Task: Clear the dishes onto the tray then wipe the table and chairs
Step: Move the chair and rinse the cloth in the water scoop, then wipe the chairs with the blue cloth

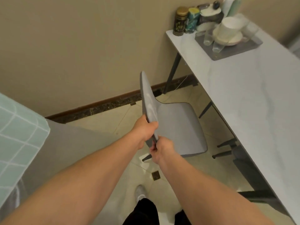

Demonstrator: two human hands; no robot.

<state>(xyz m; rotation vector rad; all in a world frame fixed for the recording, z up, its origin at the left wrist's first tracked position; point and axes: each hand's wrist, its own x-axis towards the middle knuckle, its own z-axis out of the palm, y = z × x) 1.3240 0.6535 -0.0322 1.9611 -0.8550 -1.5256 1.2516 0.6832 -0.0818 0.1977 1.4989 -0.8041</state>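
Fingers of both hands curled round the near edge of the grey chair's backrest (148,101): left hand (144,129) gripping higher up, right hand (160,150) pinching the lower corner just below it. No cloth visible in either hand, though something small could be hidden inside the right fist; cannot tell.

Grey chair (177,125) standing on the tiled floor (103,125) just beside the white table (253,88), seat facing the table, pulled out from under it, one dark leg showing below the right hand.

Dishes apparently cleared already: white bowls (230,26) stacked on a plate, with clear glasses (216,46) around them, all sitting on the grey tray (235,51) at the far end of the table. Beyond the tray, near the wall, tins and jars (180,20), not on the tray. Rest of the tabletop bare and glossy; wiped or not, impossible to judge from here.

Judging by the grip, now at the chair stage, either moving it out for wiping or setting it back. Second chair's dark legs (227,143) showing under the table edge, probably waiting its turn. Likely left: wiping of the chairs, perhaps the table too.

Bed with pale green checked cover (17,127) at the left.
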